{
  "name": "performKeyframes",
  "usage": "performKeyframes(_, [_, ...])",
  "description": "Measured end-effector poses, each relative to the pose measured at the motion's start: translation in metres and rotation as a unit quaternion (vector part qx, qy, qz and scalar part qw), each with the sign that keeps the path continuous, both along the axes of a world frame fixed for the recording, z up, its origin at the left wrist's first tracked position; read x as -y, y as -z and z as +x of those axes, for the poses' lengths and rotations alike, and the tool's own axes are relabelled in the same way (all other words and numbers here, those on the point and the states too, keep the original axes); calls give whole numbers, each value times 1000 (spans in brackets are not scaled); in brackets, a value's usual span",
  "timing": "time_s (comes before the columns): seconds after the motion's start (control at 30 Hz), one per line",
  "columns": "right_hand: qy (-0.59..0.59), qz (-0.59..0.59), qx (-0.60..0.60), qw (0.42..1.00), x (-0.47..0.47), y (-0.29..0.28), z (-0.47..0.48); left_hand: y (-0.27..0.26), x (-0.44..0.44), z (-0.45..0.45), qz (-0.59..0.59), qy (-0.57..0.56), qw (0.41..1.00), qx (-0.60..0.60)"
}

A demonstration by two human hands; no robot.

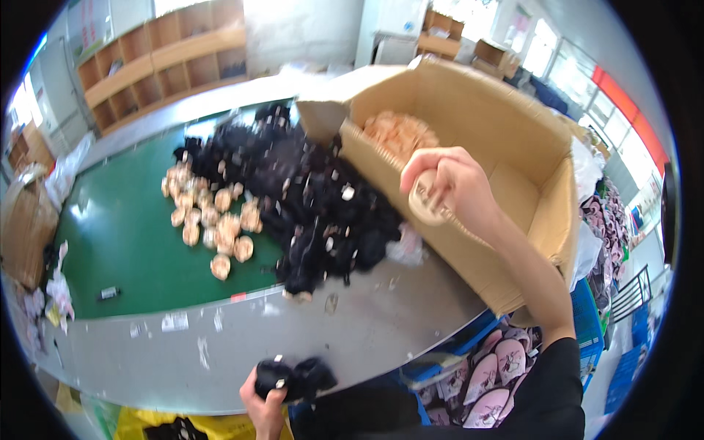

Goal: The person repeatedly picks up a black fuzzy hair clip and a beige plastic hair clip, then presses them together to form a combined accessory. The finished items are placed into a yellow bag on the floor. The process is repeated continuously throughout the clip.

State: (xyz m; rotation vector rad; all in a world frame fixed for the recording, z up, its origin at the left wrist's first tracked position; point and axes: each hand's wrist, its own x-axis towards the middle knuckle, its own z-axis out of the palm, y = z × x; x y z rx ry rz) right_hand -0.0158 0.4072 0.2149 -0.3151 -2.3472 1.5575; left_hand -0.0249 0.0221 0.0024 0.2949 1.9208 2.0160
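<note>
In my left hand (pixel 267 404) is a dark, soft item (pixel 294 379) with small white tags, perhaps footwear, held low at the table's near edge. My right hand (pixel 456 184) grips a flat beige oval piece (pixel 426 203) in front of the near wall of a large open cardboard box (pixel 489 104). Inside the box, a heap of beige pieces (pixel 399 132) fills the far left corner. Left of the box lies a big pile of black soft items (pixel 324 209) with white tags. Beside that pile are several beige rounded pieces (pixel 220 231), some apparently wrapped in clear plastic.
The table has a green top (pixel 132 231) and a grey metal border (pixel 247 335). Pink printed slippers (pixel 489 385) fill a blue crate below right. A yellow bag (pixel 209 426) lies below the table edge. Wooden cubbyholes (pixel 165 60) stand behind. A small dark object (pixel 109 293) lies at left.
</note>
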Motion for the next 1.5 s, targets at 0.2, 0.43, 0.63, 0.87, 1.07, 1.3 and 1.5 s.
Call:
performKeyframes(0.2, [-237, -51, 45, 969, 164, 112, -1, -20, -22, 12, 16, 78, 996, 48])
performKeyframes(0.43, [-327, 195, -2, 925, 202, 154, -14, -19, 0, 20, -5, 56, 994, 89])
performKeyframes(0.63, [-421, 211, -26, 882, 210, 169, -26, -22, 11, 14, -6, 95, 990, 106])
performKeyframes(0.87, [-333, 205, -118, 913, 225, 195, -24, -11, 16, 15, -44, 65, 995, 64])
performKeyframes(1.07, [-204, 84, -128, 967, 239, 190, -23, 7, 5, 23, -76, -138, 984, -78])
performKeyframes(1.3, [-238, -194, -76, 949, 246, 199, -15, -5, 13, 29, -125, -120, 976, -129])
performKeyframes(1.5, [-167, -100, -124, 973, 245, 207, -15, -16, 1, 9, 14, -229, 973, -12])
